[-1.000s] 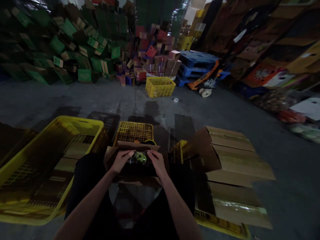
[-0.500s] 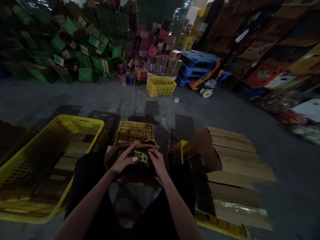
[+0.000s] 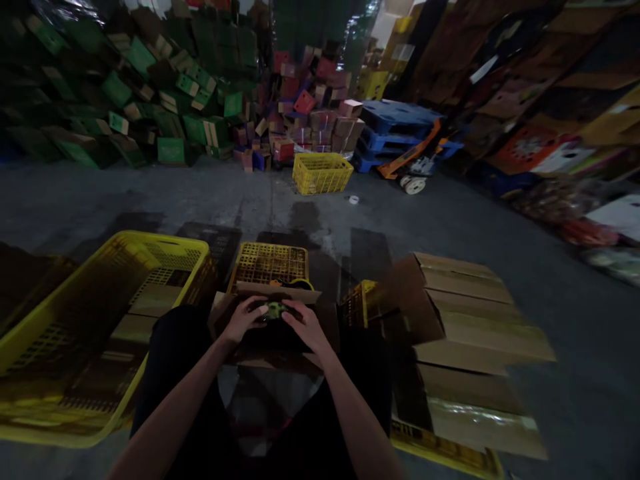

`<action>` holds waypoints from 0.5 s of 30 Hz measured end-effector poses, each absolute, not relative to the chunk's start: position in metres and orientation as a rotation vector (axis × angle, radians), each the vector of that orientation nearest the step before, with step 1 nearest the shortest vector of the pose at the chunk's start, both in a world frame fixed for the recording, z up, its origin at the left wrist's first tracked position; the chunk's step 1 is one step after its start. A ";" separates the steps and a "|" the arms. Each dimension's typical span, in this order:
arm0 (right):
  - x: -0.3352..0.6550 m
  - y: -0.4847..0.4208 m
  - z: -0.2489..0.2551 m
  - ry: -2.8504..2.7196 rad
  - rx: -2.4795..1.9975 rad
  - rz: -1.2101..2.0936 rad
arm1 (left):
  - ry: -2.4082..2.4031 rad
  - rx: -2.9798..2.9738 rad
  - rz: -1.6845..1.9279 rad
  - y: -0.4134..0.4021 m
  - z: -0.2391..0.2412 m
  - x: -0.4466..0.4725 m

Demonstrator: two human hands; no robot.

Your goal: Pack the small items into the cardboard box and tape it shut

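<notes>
L hand (image 3: 245,321) & R hand (image 3: 306,327): fingers part-curled, both gripping dark-spotted green item (image 3: 275,311) nr open carton's (image 3: 220,308) far flap (image 3: 307,296); best grip light, ends lvl.

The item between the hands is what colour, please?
The item is green with dark patches (head view).

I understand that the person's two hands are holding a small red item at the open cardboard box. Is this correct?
Not quite: the small item is green with dark patches, not red, as the head view shows. The left hand and right hand do hold it at the open cardboard box.
</notes>
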State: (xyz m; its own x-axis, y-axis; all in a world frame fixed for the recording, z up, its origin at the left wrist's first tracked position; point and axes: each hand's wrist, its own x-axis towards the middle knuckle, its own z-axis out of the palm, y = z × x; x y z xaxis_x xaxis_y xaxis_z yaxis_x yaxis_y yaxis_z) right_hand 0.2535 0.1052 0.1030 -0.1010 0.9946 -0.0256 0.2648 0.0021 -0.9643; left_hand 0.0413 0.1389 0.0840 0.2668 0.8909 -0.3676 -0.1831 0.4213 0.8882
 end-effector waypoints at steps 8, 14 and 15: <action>0.260 0.110 0.095 -1.441 -1.500 1.006 | 0.917 0.878 0.705 0.140 0.086 0.042; 0.257 0.108 0.092 -1.375 -1.460 1.183 | 0.885 1.107 0.727 0.137 0.092 0.042; 0.256 0.107 0.091 -1.342 -1.427 1.258 | 0.877 1.123 0.737 0.138 0.092 0.041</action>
State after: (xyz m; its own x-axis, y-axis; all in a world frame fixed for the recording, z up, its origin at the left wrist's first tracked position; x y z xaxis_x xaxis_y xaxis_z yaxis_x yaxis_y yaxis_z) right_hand 0.2559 0.1074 0.0906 -0.0531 0.9888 -0.1394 0.2031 -0.1260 -0.9710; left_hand 0.0413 0.1376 0.0920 0.4728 0.8548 -0.2141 -0.0638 0.2755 0.9592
